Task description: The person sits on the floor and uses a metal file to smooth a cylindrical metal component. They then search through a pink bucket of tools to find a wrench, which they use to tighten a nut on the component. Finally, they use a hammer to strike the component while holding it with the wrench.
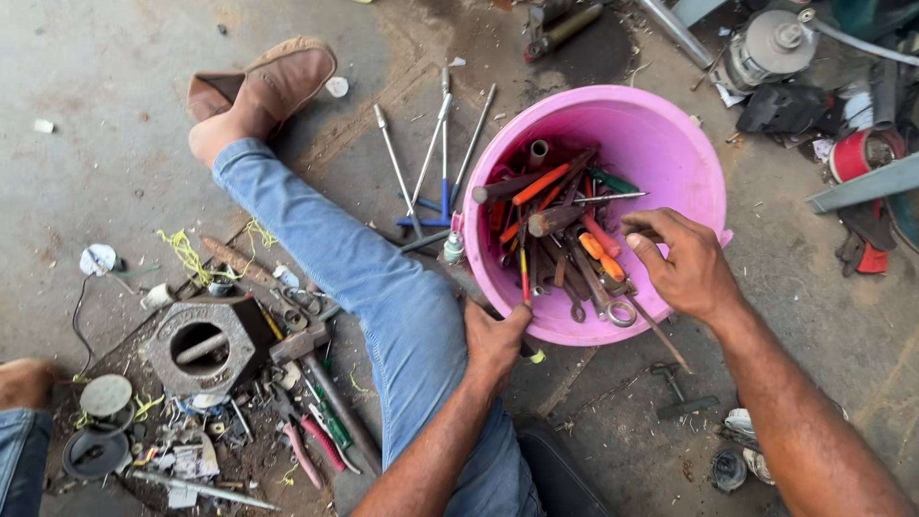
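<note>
At centre right of the frame a pink bucket (661, 144) full of screwdrivers and other hand tools stood on the concrete floor (105, 86). The left hand (493, 340) gripped its near rim, fingers clamped on the edge. The right hand (684, 263) reached inside, fingers curled together among the tool handles (565, 225); what they pinched could not be told

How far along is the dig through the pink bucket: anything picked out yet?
Done: the left hand grips the rim of the pink bucket, steadying it. In hand: the right hand is inside, fingers curled among the orange-handled screwdrivers; whether it grips one, I cannot tell. Left: nothing is lifted clear, and the pliers lie in the pile with the other tools.
</note>
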